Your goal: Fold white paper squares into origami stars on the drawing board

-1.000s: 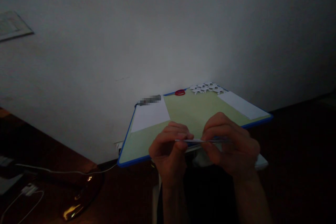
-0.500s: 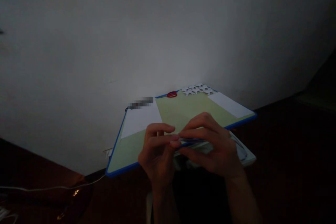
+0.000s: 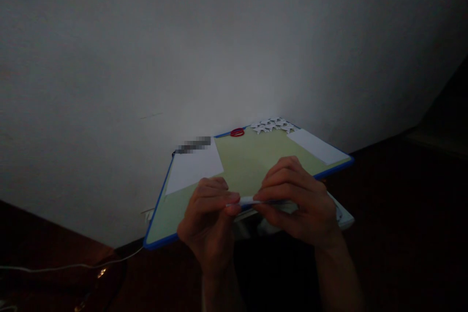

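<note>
A narrow white strip of folded paper [image 3: 246, 201] is stretched between my two hands, above the near edge of the table. My left hand [image 3: 212, 219] pinches its left end between thumb and fingers. From the other side, my right hand [image 3: 298, 200] grips it with thumb and fingertips. Most of the paper lies hidden behind the fingers, so its full shape does not show. At the far edge of the green tabletop [image 3: 248, 156] lies a group of small folded white paper pieces [image 3: 272, 125], with pointed corners.
Red-handled scissors [image 3: 237, 132] lie at the table's back edge. A white sheet [image 3: 195, 165] rests at the left, and white paper [image 3: 320, 147] at the right. A blurred-out dark item [image 3: 193, 145] sits at the back left. A wall [image 3: 226, 48] rises behind; a white cable [image 3: 73, 266] runs low at the left.
My left hand has moved left, away from the right hand, and its fingers have closed down. More of the white paper now shows between the hands. The view has shifted slightly.
</note>
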A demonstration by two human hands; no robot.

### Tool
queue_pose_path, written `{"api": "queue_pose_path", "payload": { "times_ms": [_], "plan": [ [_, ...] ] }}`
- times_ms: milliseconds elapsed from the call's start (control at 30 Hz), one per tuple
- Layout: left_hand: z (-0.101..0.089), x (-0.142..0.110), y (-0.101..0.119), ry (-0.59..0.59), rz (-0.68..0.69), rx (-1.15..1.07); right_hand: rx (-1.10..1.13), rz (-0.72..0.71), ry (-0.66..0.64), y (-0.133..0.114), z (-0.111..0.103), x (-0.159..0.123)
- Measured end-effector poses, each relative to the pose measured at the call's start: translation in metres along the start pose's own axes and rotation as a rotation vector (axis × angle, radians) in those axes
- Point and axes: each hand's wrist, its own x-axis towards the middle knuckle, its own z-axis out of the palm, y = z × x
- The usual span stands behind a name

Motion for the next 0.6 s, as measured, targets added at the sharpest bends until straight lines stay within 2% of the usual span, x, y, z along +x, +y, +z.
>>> {"api": "queue_pose_path", "payload": {
  "times_ms": [233, 433, 600],
  "plan": [
    [-0.003, 0.004, 0.006, 0.093, -0.02, -0.002, 0.011, 0.0, -0.033, -0.005, -0.002, 0.001],
    [-0.001, 0.006, 0.01, 0.123, -0.034, 0.009, 0.008, 0.002, -0.048, -0.004, -0.005, -0.002],
    [0.013, 0.002, 0.006, 0.222, -0.041, 0.041, 0.037, 0.015, -0.004, -0.006, -0.002, 0.0]
  ]
}}
